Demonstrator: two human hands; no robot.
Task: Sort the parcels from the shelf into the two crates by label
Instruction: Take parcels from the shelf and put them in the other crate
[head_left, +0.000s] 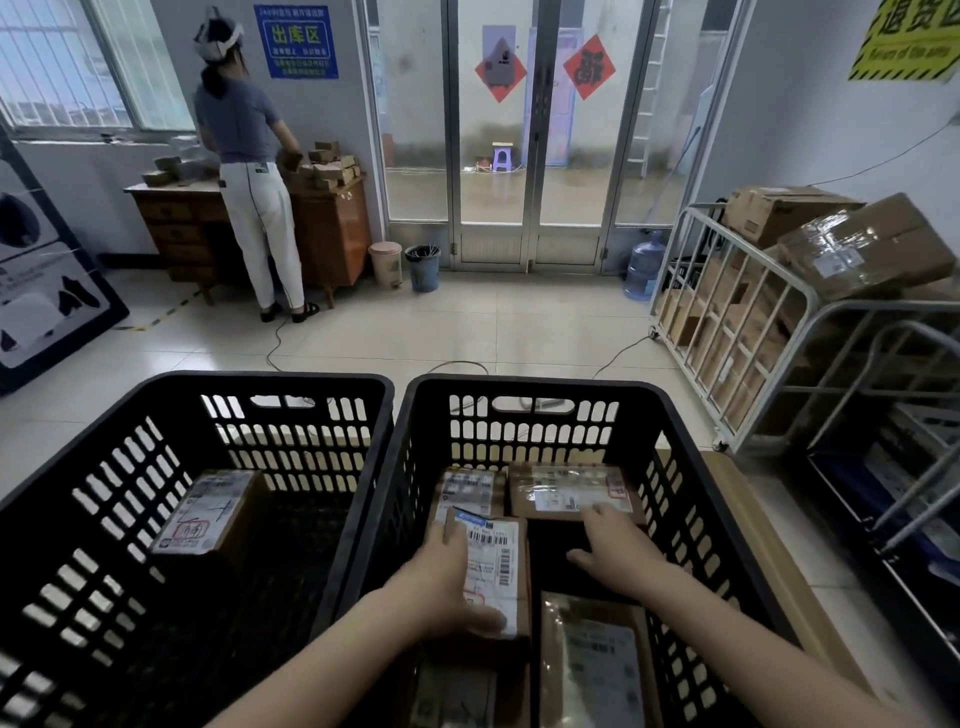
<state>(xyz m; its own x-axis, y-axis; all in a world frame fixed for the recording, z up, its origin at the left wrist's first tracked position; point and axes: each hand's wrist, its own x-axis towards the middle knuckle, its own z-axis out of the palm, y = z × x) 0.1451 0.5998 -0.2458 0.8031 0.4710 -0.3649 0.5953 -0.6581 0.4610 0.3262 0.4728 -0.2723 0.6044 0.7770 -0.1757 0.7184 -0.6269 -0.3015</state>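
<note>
Okay, we take the right crate (530, 387) as landmark, since it is the biggest thing in play. The left crate (260, 382) stands just beside it. Whether their walls touch or only nearly touch, we cannot tell. A lone parcel (202, 512) lies in the left crate, well apart from the right crate's near wall.

Inside the right crate, a far-right parcel (566, 491) and a far-left parcel (467, 486) lie flat against its far wall. A plastic-wrapped parcel (592, 665) lies toward its near wall, right half.

The held parcel (493, 561) is in the right crate's left half, mid-depth and label up. Its long axis runs from the near wall to the far wall.

The left hand (447, 577) grips it, with fingers curled over the far-left edge and the thumb across the near end. The right hand (615, 545) is also inside the right crate, to the right of the held parcel and apart from it. Its fingers are stretched out and hold nothing. The tips reach the far-right parcel's near edge, touching or just short, we cannot tell.

The key relation is the bare dark floor of the right crate between the held parcel and the right hand. That slot lies to the right of the left hand's grip. We judge the parcel already runs parallel to the right crate's side walls, so no turn is needed, only a lowering or a short shift right. The left hand is the nearer one. The label print is too blurred to check which crate it belongs in.
</note>
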